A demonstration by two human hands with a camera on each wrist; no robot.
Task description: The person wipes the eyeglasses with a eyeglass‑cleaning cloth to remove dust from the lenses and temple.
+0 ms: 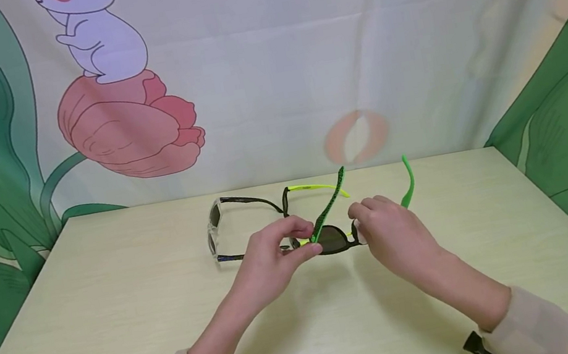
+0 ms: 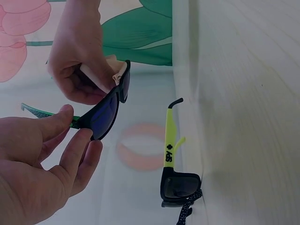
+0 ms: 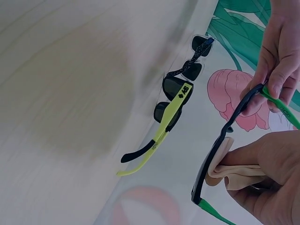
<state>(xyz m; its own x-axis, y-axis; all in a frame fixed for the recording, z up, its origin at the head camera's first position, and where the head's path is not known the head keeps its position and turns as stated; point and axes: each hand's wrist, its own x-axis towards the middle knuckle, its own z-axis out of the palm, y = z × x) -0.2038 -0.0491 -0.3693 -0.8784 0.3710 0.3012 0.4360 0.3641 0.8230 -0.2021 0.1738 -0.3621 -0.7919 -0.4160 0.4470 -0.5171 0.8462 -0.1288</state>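
Observation:
Black-framed sunglasses (image 1: pixel 333 239) with green temples are held up off the table between both hands. My left hand (image 1: pixel 269 258) pinches them at one hinge corner, thumb on one side and fingers on the other, as the left wrist view shows. With my right hand (image 1: pixel 397 233) I grip a pale beige cloth (image 3: pixel 241 171) folded against the other lens. The cloth covers part of that lens, and some of it is hidden inside my fingers. Both green temples stick out away from me, unfolded.
Behind my left hand, black sunglasses with yellow temples (image 3: pixel 171 112) lie on the table (image 1: pixel 116 318). Beside them are clear-framed sunglasses (image 1: pixel 211 233) with dark, speckled temples. A printed curtain (image 1: pixel 268 79) with flowers and leaves hangs behind the table's far edge.

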